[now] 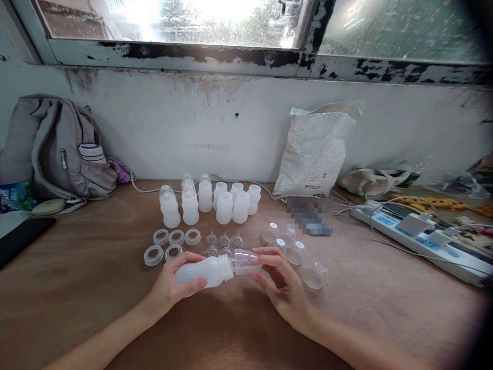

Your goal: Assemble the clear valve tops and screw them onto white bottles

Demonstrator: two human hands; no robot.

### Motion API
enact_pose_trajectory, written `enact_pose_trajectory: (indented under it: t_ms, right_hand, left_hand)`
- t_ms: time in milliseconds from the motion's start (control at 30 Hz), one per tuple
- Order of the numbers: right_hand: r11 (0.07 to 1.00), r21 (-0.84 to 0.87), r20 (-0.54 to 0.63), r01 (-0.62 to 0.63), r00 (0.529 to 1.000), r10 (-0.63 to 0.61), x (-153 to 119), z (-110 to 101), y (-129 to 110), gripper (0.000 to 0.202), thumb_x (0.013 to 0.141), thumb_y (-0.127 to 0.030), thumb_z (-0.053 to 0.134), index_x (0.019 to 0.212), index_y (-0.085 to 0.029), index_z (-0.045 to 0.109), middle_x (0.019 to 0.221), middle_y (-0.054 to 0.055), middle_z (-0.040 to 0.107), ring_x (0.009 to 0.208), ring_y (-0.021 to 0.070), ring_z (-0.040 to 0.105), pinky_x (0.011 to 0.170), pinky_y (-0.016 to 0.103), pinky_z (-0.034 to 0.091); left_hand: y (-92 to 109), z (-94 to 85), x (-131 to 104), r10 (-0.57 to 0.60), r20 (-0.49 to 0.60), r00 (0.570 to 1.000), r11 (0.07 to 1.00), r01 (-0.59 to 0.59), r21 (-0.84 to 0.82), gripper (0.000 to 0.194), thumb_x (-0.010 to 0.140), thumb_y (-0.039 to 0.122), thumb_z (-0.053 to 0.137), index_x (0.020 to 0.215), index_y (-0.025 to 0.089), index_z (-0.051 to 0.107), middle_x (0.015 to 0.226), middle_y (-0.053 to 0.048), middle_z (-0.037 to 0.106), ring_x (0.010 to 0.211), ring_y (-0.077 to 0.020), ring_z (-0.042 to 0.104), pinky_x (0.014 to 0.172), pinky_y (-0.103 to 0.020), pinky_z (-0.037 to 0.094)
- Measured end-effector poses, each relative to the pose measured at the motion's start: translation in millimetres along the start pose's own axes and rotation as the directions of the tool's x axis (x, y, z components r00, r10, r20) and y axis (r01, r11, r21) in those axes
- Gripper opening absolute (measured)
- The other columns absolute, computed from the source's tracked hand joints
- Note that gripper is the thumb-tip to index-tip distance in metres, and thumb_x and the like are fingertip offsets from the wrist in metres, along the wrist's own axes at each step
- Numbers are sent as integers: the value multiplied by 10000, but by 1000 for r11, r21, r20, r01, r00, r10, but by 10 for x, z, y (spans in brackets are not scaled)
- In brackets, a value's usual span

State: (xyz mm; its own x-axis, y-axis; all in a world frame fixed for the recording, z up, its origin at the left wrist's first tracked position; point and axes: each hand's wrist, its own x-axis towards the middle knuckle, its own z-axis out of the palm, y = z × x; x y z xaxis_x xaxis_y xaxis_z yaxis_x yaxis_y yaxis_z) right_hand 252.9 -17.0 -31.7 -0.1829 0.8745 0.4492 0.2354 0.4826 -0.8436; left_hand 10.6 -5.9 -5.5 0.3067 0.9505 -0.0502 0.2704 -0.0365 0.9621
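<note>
My left hand (175,282) is wrapped round a white translucent bottle (206,272), which lies nearly level with its neck to the right. A clear cap (245,261) is between the fingers of my right hand (279,280), right at the bottle's neck. Whether cap and neck touch is hard to tell. Behind my hands lie several clear rings (153,255) on the left and several clear teats (224,239) in the middle. More clear caps (311,278) lie to the right. Capped bottles (170,208) and open bottles (241,207) stand upright farther back.
A grey backpack (57,146) and a black phone (25,241) are at the left. A silvery bag (314,151) leans on the wall. A white power strip (419,241) with cables lies at the right, near a blurred-out flat object (310,216).
</note>
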Motion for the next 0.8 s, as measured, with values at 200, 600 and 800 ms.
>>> enact_pose_trajectory:
  t_ms: [200, 600, 800]
  right_hand:
    - [1000, 10, 27, 12, 1000, -12, -9, 16, 1, 202, 836, -185, 479, 1006, -292, 493, 1081, 61, 423, 1001, 182, 486, 785, 303, 477]
    - [989, -32, 146, 142, 980, -136, 1, -19, -76, 142, 806, -107, 496, 866, -234, 479, 1112, 81, 477, 1030, 194, 518, 821, 326, 484]
    - [997, 59, 168, 49, 984, -58, 1, -14, -74, 327, 812, -143, 513, 1110, -261, 450, 1175, 74, 465, 1125, 192, 458, 935, 338, 427]
  left_hand:
    - [0, -8, 1, 2, 19, 1000, 1000, -1, -12, 328, 675, 396, 630, 927, 197, 567, 873, -11, 574, 786, -162, 529, 641, -220, 435]
    - [-16, 5, -2, 54, 32, 998, 996, -56, 64, 318, 682, 382, 638, 941, 209, 574, 889, -16, 604, 772, -165, 554, 664, -244, 456]
    - [-141, 4, -16, 304, -41, 952, 925, -284, 251, 323, 671, 339, 671, 965, 239, 585, 927, -24, 586, 828, -177, 566, 709, -279, 476]
